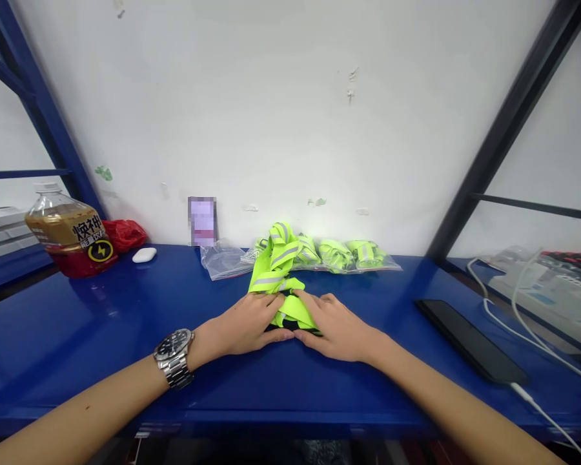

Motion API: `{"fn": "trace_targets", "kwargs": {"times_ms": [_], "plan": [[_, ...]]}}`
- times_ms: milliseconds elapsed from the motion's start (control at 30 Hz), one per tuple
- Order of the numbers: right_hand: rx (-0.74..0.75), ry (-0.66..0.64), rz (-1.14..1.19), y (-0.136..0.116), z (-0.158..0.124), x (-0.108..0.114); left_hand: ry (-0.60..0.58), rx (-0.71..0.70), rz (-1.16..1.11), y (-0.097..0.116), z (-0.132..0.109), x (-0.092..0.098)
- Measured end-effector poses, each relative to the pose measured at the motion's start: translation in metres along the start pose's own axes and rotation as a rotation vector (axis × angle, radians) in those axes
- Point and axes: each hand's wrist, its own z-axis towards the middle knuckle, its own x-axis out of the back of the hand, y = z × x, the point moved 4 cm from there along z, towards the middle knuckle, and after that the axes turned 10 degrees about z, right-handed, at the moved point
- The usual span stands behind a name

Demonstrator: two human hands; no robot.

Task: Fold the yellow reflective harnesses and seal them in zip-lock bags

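The left hand [252, 325], a steel wristwatch [173, 357] on its wrist, and the right hand [334, 327] lay flat and open on a bunched high-visibility vest [281, 271], fingertips almost meeting, neither clamped on it. The vest was fluorescent yellow with grey reflective strips, and its folds ran from between the hands toward the wall, with a dark patch showing under it. It sat on a blue metal surface [126, 316]. Just behind it lay a row of yellow vests in clear plastic bags [339, 256], with a loose clear plastic bag [225, 261] to their left. Farther left stood a large plastic bottle [68, 226] of amber liquid beside a red plastic bag [124, 236] and a white earbud case [144, 255]. A pixelated card [202, 221] leaned against the white wall [290, 110]. To the right lay a black smartphone [469, 341] with a white charging cable [527, 403] attached.
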Motion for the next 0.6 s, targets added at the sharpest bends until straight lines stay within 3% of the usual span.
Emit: {"fn": "trace_targets", "kwargs": {"times_ms": [267, 400, 600], "plan": [[0.177, 0.116, -0.3, -0.001, -0.004, 0.01, 0.041, 0.02, -0.026, 0.002, -0.003, -0.001], [0.251, 0.076, -0.281, -0.005, 0.0, 0.002, 0.058, 0.026, 0.052, 0.0, -0.002, -0.006], [0.242, 0.178, -0.135, -0.008, 0.002, -0.001, 0.053, 0.06, 0.042, -0.003, -0.001, -0.009]]}}
